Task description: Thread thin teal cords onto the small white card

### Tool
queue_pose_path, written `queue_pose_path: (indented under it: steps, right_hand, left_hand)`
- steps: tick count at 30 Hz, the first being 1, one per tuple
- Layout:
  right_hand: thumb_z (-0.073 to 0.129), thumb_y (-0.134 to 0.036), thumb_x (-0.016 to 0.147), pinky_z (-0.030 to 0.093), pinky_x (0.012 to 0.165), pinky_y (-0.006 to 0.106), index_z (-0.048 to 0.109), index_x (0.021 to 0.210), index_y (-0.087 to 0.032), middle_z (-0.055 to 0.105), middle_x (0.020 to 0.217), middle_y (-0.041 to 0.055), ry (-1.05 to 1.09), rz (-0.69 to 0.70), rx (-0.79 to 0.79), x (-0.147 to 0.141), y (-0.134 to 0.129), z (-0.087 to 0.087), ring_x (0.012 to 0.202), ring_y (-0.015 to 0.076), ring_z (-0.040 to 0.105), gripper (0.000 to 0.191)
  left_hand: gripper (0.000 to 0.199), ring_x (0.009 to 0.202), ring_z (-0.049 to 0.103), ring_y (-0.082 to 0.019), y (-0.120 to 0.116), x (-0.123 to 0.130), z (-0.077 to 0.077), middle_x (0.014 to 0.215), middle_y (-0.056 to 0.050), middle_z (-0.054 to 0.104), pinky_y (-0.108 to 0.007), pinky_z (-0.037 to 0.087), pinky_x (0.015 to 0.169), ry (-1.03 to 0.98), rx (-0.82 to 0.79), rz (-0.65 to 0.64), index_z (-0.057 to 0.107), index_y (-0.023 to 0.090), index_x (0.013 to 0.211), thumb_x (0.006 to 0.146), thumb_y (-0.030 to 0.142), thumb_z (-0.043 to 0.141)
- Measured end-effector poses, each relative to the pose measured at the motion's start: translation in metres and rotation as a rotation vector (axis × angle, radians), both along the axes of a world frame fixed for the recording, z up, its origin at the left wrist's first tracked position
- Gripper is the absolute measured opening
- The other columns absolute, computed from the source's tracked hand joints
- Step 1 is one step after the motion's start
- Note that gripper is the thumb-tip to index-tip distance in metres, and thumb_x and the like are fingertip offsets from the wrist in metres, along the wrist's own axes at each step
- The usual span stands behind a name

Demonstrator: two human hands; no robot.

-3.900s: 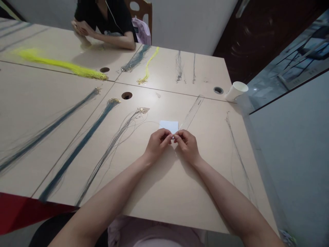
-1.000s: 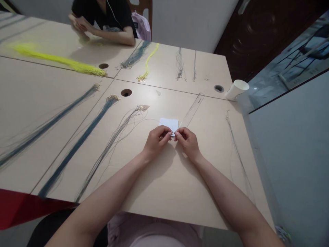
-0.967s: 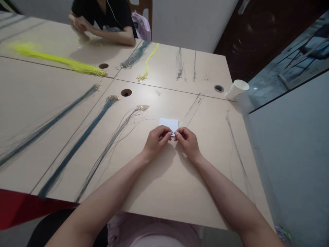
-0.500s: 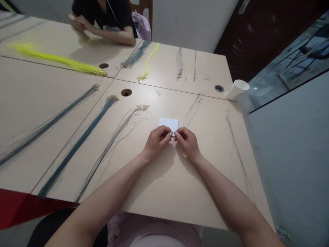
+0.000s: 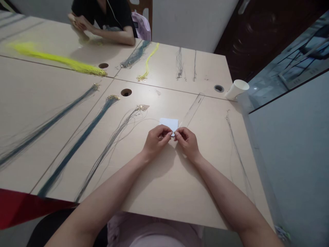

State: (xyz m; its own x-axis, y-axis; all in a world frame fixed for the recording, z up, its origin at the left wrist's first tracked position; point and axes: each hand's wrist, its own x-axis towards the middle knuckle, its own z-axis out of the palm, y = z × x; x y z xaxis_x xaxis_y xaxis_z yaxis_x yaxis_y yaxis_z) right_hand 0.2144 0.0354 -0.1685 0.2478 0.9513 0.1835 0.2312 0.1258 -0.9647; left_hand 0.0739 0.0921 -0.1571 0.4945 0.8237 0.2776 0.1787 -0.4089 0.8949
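My left hand [image 5: 158, 139] and my right hand [image 5: 187, 140] meet fingertip to fingertip, each closed in a pinch, just in front of a white card [image 5: 169, 122]. Between the fingertips sits a tiny object, too small to make out. A thin fishing line [image 5: 151, 119] curves toward my left hand from a loose bundle of grey lines [image 5: 113, 137]. That bundle ends in small gold hooks [image 5: 142, 107] on a brownish scrap. Behind my right hand a clear ruler [image 5: 192, 108] lies at a slant.
Blue-grey line bundles [image 5: 79, 144] with gold ends lie at left, with a yellow bundle [image 5: 61, 61] beyond. Thin strands [image 5: 238, 151] lie at right. A white paper cup [image 5: 238, 90] leans near a cable hole [image 5: 219, 88]. Another person [image 5: 102, 24] sits across the table.
My fingertips have shifted very slightly around the tiny object, and the gap between them looks smaller. Everything else stays in place.
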Motion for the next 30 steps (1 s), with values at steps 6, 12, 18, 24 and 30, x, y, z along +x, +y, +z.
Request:
queue_pose_path:
  steps: [6,12,18,24,30]
  right_hand:
    - [0.051,-0.031,0.082,0.043,0.058,0.026,0.054,0.075,-0.019,0.056,0.067,0.0002,-0.04,-0.002,0.015,-0.0005,-0.0004,-0.0008,0.061,0.0134,0.054,0.014]
    - [0.05,-0.031,0.082,0.043,0.059,0.027,0.054,0.076,-0.02,0.057,0.068,0.0005,-0.059,-0.035,0.008,-0.0008,-0.0013,-0.0008,0.061,0.0138,0.054,0.014]
    - [0.051,-0.028,0.08,0.043,0.06,0.027,0.054,0.077,-0.019,0.057,0.069,0.0007,-0.055,-0.053,0.01,-0.0008,-0.0012,-0.0022,0.062,0.0137,0.053,0.01]
    - [0.052,-0.028,0.079,0.043,0.06,0.027,0.055,0.078,-0.019,0.057,0.07,0.0007,-0.059,-0.066,0.007,-0.0009,-0.0008,-0.0032,0.063,0.0136,0.054,0.009]
    - [0.051,-0.029,0.081,0.044,0.061,0.028,0.054,0.08,-0.02,0.057,0.072,0.0008,-0.031,-0.045,0.017,-0.0009,-0.0016,-0.0022,0.064,0.0137,0.055,0.01]
  left_hand:
    - [0.013,0.062,0.054,-0.009,0.0015,-0.0004,-0.0021,0.071,-0.002,0.058,-0.021,0.043,0.057,0.001,0.013,-0.006,0.057,0.015,0.076,0.079,0.027,0.055]
    - [0.015,0.061,0.055,-0.009,0.0019,-0.0005,-0.0007,0.071,-0.002,0.058,-0.02,0.042,0.054,-0.018,-0.004,-0.037,0.058,0.015,0.077,0.081,0.029,0.053]
    - [0.014,0.06,0.056,-0.009,0.0018,-0.0001,0.0002,0.069,-0.002,0.058,-0.019,0.042,0.054,-0.028,-0.072,-0.049,0.057,0.014,0.077,0.08,0.028,0.054]
    - [0.014,0.059,0.057,-0.01,0.0016,0.0013,0.0025,0.066,-0.002,0.06,-0.02,0.044,0.055,-0.065,-0.208,-0.07,0.058,0.014,0.076,0.079,0.027,0.055]
    - [0.013,0.061,0.058,-0.011,0.0002,0.002,0.0064,0.065,-0.002,0.061,-0.022,0.046,0.057,-0.107,-0.331,-0.081,0.058,0.014,0.077,0.078,0.027,0.056]
